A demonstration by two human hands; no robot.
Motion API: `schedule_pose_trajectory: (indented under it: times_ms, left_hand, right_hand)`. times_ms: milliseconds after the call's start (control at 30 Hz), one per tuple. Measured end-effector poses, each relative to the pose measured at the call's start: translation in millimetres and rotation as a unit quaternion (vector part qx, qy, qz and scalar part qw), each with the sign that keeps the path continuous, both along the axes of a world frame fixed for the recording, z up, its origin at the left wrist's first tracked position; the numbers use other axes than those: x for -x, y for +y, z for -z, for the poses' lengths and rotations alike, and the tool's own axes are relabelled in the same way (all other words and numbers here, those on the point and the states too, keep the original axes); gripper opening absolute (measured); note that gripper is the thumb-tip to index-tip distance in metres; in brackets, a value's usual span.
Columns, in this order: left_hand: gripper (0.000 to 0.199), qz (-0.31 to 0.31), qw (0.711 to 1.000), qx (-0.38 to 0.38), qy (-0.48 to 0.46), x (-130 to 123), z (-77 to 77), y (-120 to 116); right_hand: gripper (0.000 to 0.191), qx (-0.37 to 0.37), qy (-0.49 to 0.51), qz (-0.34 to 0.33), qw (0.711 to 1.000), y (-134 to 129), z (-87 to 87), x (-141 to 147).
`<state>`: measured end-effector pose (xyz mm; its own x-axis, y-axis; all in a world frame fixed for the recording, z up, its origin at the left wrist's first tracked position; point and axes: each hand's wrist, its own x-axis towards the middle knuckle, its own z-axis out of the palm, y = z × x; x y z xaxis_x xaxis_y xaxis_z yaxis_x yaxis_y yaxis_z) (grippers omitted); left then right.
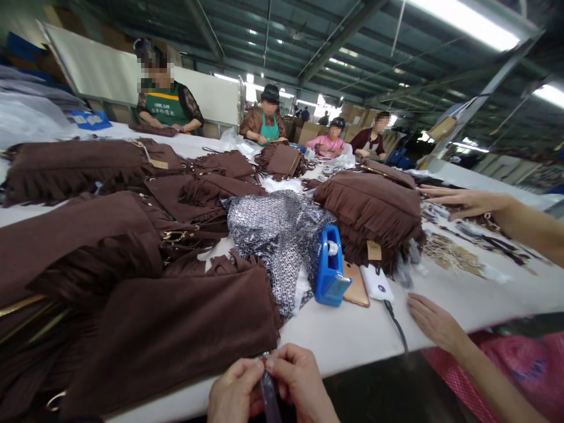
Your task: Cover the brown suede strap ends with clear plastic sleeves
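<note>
At the bottom middle, my left hand (235,390) and my right hand (299,382) are close together at the table's front edge. Both pinch the top of a thin dark strip (269,396) with a shiny, clear plastic look, which hangs down between them. Just beyond my hands lies a brown fringed bag (189,329). Past them on the table are a blue tape dispenser (330,273), a gold phone (356,285) and a white device (376,283) with a dark cable. Patterned black-and-white wrapping (282,241) lies behind the dispenser.
Brown fringed bags (370,205) are piled on the white table (352,335). At the right, a co-worker's two hands (440,323) reach over the table, near straps and a heap of light strings (453,254). Several people sit across the table.
</note>
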<state>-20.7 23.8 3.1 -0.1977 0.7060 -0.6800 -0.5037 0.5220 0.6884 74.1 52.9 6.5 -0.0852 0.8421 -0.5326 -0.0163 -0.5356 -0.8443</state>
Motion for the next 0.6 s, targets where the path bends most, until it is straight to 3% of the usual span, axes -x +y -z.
schedule_pose_trajectory:
  times_ms: [233, 367, 467, 600]
  left_hand:
    - [0.028, 0.021, 0.991, -0.043, 0.128, 4, 11.8, -4]
    - [0.022, 0.084, 0.958, -0.087, 0.26, 4, 13.2, -7]
    - [0.021, 0.156, 0.894, -0.091, 0.411, 5, 12.8, -8]
    - [0.022, 0.239, 0.765, -0.152, 0.579, 9, 8.3, -10]
  right_hand:
    - [0.017, 0.008, 0.002, 0.013, 1.0, 0, 3.2, 3]
    - [0.021, -0.019, -0.014, 0.017, 1.0, -2, 3.3, 7]
    - [0.021, -0.03, -0.043, 0.007, 0.999, -3, 4.0, 8]
    - [0.016, -0.024, -0.052, -0.009, 0.998, -3, 3.5, 8]
